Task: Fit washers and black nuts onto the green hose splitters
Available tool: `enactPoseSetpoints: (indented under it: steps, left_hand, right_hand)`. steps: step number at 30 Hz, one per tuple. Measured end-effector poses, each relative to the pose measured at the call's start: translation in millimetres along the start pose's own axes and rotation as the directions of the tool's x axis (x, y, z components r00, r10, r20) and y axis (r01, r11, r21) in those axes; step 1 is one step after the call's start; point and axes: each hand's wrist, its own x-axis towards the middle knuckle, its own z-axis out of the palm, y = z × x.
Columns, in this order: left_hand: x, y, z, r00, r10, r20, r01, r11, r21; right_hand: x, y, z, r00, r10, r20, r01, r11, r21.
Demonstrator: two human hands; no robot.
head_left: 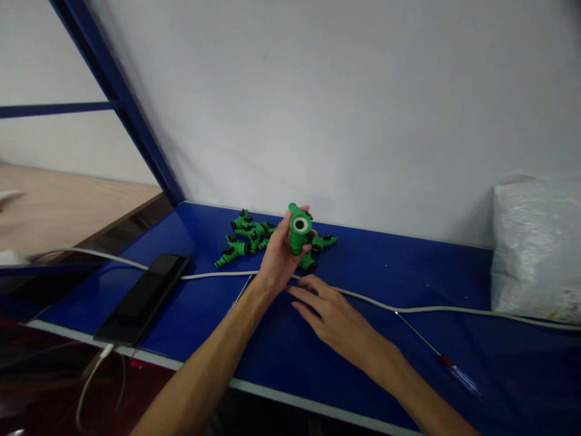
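Observation:
My left hand (276,259) is closed around a green plastic hose splitter (297,243), raised above the blue tabletop (358,357). Its round opening, with a white washer inside, faces me. Below and to the right of it, my right hand (329,310) hovers near the white cable, fingers spread and holding nothing. Several more green hose splitters (236,248) with black knobs lie in a loose pile behind and left of my left hand. Another green splitter (324,242) rests just to its right, partly hidden by my fingers.
A white cable (376,303) crosses the tabletop. At left lies a black phone (143,300) with a cord plugged in. A screwdriver (447,361) lies at right, near a plastic-wrapped white package (535,248). A thin metal shaft (241,289) shows beside my left forearm. Behind stands a pale wall (340,121).

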Motion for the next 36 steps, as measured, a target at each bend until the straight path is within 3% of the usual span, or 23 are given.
enactPoseSetpoints:
  steps: [5, 11, 19, 23, 26, 31, 36]
  left_hand:
    - [-1.8, 19.4, -2.0, 0.993, 0.116, -0.020, -0.118, 0.986, -0.115]
    - [2.2, 22.0, -2.8, 0.992, 0.115, -0.042, -0.120, 0.982, -0.143]
    - [0.7, 13.7, 2.8, 0.994, 0.080, -0.075, -0.083, 0.995, -0.048]
    - [1.0, 11.1, 5.1, 0.994, 0.029, -0.106, -0.029, 1.000, -0.002]
    - [1.1, 6.5, 6.5, 0.992, 0.008, -0.125, -0.002, 0.999, 0.048]
    - [-1.4, -12.0, 8.5, 0.986, -0.104, -0.127, 0.125, 0.977, 0.172]
    - [-6.6, -34.7, 6.9, 0.965, -0.247, -0.093, 0.263, 0.926, 0.271]
  right_hand:
    - [34.3, -13.1, 36.0, 0.979, -0.163, 0.118, 0.190, 0.945, -0.266]
    - [43.7, -6.8, 43.3, 0.978, -0.192, 0.086, 0.210, 0.914, -0.347]
    - [23.1, -3.7, 42.6, 0.989, -0.140, 0.040, 0.145, 0.968, -0.206]
    - [11.0, -8.5, 24.1, 0.990, 0.076, -0.119, -0.065, 0.994, 0.092]
    - [-5.1, -4.9, -5.4, 0.938, 0.223, -0.266, -0.145, 0.948, 0.283]
    - [-17.9, 25.1, -51.2, 0.847, 0.305, -0.435, -0.130, 0.913, 0.386]
    - [-16.9, 36.4, -57.8, 0.720, 0.446, -0.532, -0.006, 0.771, 0.637]
